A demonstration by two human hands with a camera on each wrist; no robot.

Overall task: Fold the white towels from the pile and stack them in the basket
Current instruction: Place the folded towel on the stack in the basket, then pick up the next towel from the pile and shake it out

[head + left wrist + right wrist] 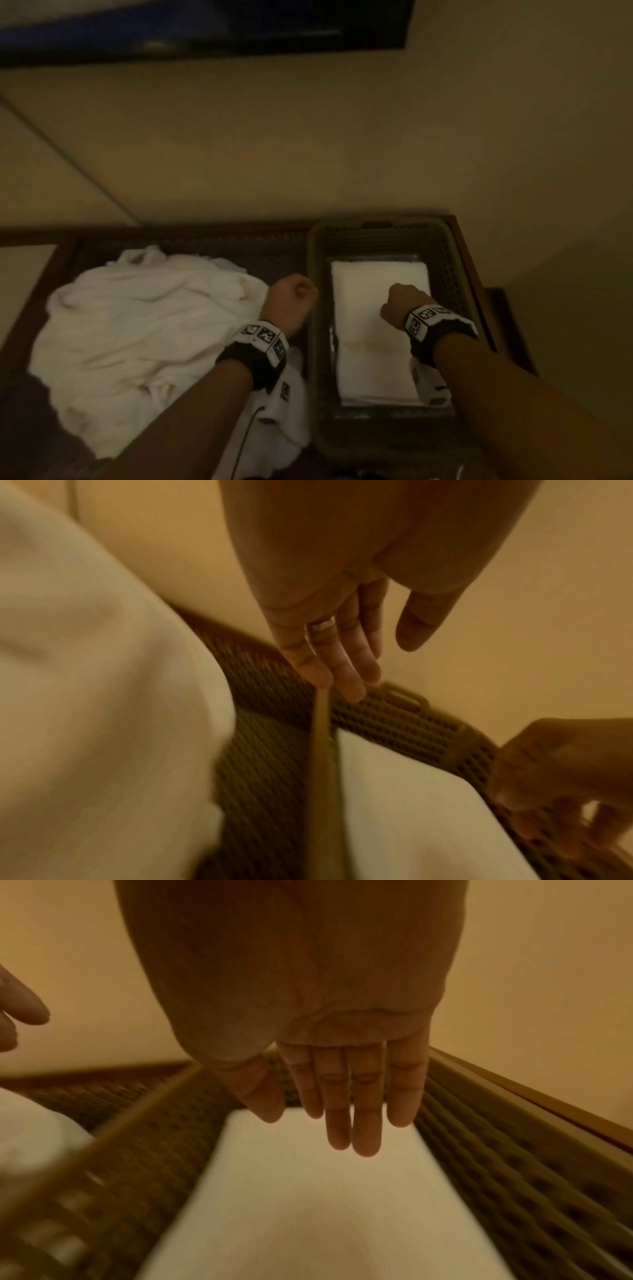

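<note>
A crumpled pile of white towels (147, 335) lies on the left of the table, and it fills the left of the left wrist view too (85, 696). To its right stands a brown perforated basket (383, 236) with a folded white towel stack (373, 342) inside. My left hand (291, 296) hovers over the gap between the pile and the basket's left rim (322, 750), its fingers (342, 669) straight and empty. Above the folded stack (325, 1204) my right hand (402, 303) hangs with straight fingers (352, 1118), holding nothing.
The table (239, 246) has a dark woven top with a raised wooden border and stands against a beige wall. A dark framed panel (205, 27) hangs high on the wall. The basket wall (514, 1164) runs close along the table's right edge. A thin cable (246, 428) trails near the front.
</note>
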